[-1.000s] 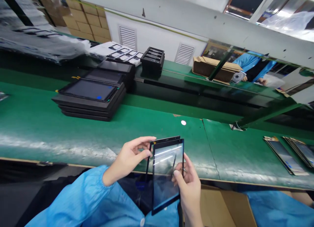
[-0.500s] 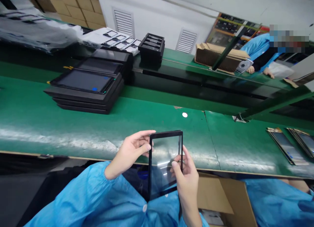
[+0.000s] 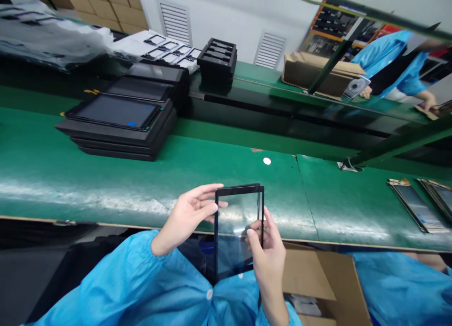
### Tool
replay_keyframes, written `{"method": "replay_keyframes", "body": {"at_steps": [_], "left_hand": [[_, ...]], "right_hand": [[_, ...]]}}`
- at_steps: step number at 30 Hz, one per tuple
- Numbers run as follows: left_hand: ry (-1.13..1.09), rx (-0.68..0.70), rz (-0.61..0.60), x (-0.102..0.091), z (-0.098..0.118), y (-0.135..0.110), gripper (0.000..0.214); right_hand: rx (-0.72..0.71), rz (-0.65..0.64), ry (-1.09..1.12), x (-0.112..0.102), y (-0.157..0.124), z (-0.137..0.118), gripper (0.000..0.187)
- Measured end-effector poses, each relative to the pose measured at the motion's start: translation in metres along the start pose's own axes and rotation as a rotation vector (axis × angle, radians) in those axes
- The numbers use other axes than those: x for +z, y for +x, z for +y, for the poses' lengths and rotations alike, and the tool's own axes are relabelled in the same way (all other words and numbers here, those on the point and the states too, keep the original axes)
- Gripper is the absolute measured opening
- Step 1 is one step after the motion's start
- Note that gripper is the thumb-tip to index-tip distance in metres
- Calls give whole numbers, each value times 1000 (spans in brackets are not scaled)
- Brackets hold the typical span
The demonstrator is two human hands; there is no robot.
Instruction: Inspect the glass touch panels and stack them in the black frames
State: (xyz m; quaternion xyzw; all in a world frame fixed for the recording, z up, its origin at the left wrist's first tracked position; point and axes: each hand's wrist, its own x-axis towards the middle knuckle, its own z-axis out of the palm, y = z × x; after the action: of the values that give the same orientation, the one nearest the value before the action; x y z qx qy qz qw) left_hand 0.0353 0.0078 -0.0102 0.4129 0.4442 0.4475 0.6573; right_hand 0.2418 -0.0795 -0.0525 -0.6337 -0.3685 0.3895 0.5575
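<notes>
A see-through glass panel with a black border (image 3: 235, 208) stands upright over my lap at the near edge of the green belt (image 3: 212, 175). My left hand (image 3: 190, 215) pinches its left edge near the top corner, thumb in front and fingers behind. On the other side, my right hand (image 3: 268, 250) grips the right edge at mid-height, thumb across the glass. Both arms wear blue sleeves.
A stack of black trays with a tablet screen on top (image 3: 118, 123) sits on the belt at the left. Several screens (image 3: 416, 203) lie at the right. Small black trays (image 3: 217, 58) and a cardboard box (image 3: 318, 74) stand on the far shelf. A co-worker in blue (image 3: 391, 58) is behind.
The panel has turned from a tilted pose to square-on and upright. My view has tipped slightly, so the belt and trays shifted left and up. Both hands kept their hold.
</notes>
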Motion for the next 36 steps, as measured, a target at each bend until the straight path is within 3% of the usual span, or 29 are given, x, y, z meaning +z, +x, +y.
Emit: {"method": "replay_keyframes", "body": {"at_steps": [3,5,11,17,23,25,28,31,34,36], "left_hand": [[57,-9,12,2,6,-4,50],[106,-18,-16,3,12,-8,45],[185,-67,-75,5,20,-20,42],[178,-98,-63,3,19,-19,47],[230,-40,-71,-4,10,-15,44],[312,-3,-97,-7,9,-16,42],[607,171,-161,-5,12,-16,43],[841,284,-342,1,19,-15,52],[798,163,-484,4,21,-14,46],[705,27,-406,1,19,-14,37]], "right_hand": [[-236,101,-229,-5,4,-3,52],[-292,125,-226,-9,9,-10,52],[44,-64,139,-14,24,-39,34],[61,-77,268,-9,23,-45,27],[61,-66,231,-10,23,-45,31],[60,-72,206,-10,22,-44,32],[64,-123,172,-3,17,-42,32],[109,-279,148,6,14,-40,29],[162,-400,115,0,20,-42,31],[188,-429,55,-15,27,-40,39]]}}
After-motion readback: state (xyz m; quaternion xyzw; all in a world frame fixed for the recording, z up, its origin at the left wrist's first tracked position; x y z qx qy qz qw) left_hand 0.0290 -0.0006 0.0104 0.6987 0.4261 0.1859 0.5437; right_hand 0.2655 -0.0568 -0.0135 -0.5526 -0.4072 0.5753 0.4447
